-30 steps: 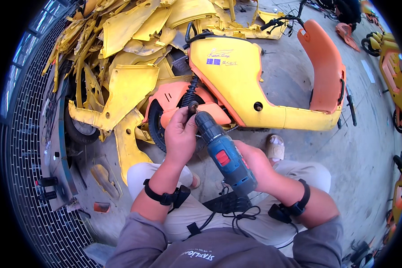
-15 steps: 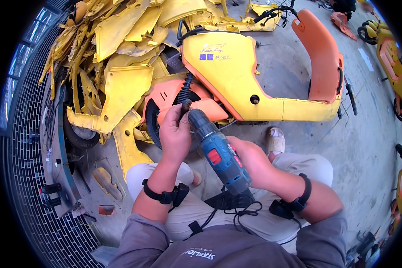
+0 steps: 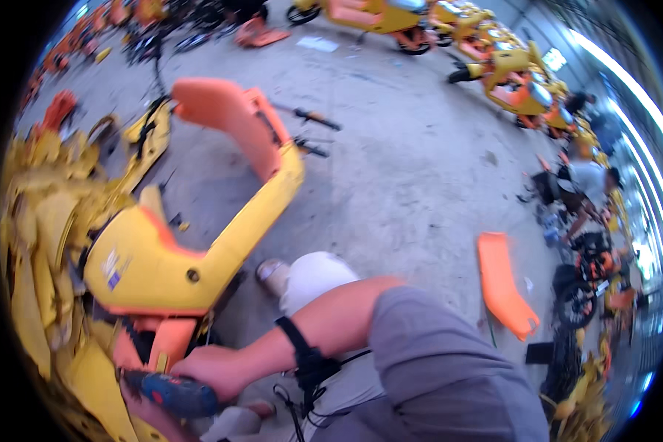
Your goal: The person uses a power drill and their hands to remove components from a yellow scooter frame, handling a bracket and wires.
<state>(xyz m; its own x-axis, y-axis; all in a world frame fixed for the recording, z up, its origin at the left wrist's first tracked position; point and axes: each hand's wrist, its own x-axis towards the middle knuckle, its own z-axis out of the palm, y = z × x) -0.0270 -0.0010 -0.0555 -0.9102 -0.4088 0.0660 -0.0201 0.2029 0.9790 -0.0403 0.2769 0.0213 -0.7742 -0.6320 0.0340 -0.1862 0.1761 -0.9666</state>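
My right hand (image 3: 212, 370) is closed round the grip of a blue cordless drill (image 3: 173, 394) with a red switch, at the lower left of the view. Past its front end, only a blurred part of my left arm (image 3: 149, 418) shows, and its fingers cannot be made out. Right above the drill stands a partly stripped scooter with a yellow side cover (image 3: 151, 265) and an orange front shield (image 3: 232, 121). Its orange rear part (image 3: 171, 340) is closest to my hands.
Yellow body panels (image 3: 44, 243) lie heaped on the left. An orange panel (image 3: 502, 283) rests on the concrete floor at right. Yellow scooters (image 3: 508, 85) stand in a row at the back. Another person (image 3: 586, 184) crouches at the far right beside scooter parts.
The view has swung to the right, so the scooter, drill and my hands now appear at the lower left. My right hand still holds the drill; my left fingers have become hidden or blurred.
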